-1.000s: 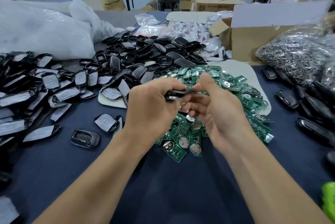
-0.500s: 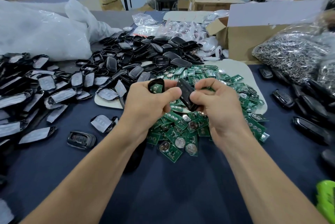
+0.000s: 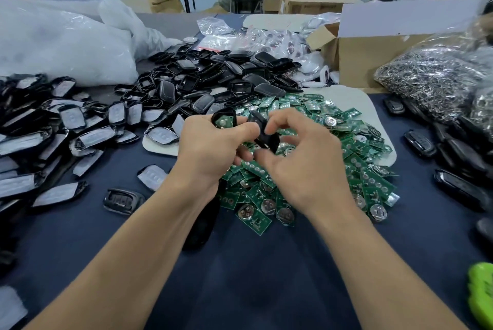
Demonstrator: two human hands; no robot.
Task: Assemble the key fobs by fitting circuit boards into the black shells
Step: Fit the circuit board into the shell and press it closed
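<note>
My left hand (image 3: pixel 210 150) grips a black shell half (image 3: pixel 223 118) with a green circuit board seated in it, facing up. Beside it, my right hand (image 3: pixel 301 158) pinches a second black shell half (image 3: pixel 264 133), tilted on edge between the two hands. Both hands hover over a heap of green circuit boards (image 3: pixel 333 158) with round coin cells, lying on a white sheet (image 3: pixel 357 100). A pile of empty black shells (image 3: pixel 213 81) lies just behind the hands.
Film-covered shell fronts (image 3: pixel 53 129) spread over the left of the dark blue table. Finished black fobs (image 3: pixel 453 158) lie at the right, under a bag of metal rings (image 3: pixel 437 78). A cardboard box (image 3: pixel 373 54) and white plastic bags (image 3: pixel 61 44) stand behind. One fob (image 3: pixel 121 200) lies near my left forearm.
The hands drew apart: one closed piece became two halves, the left one showing a board. The right hand's half has since tilted and its fingers have shifted.
</note>
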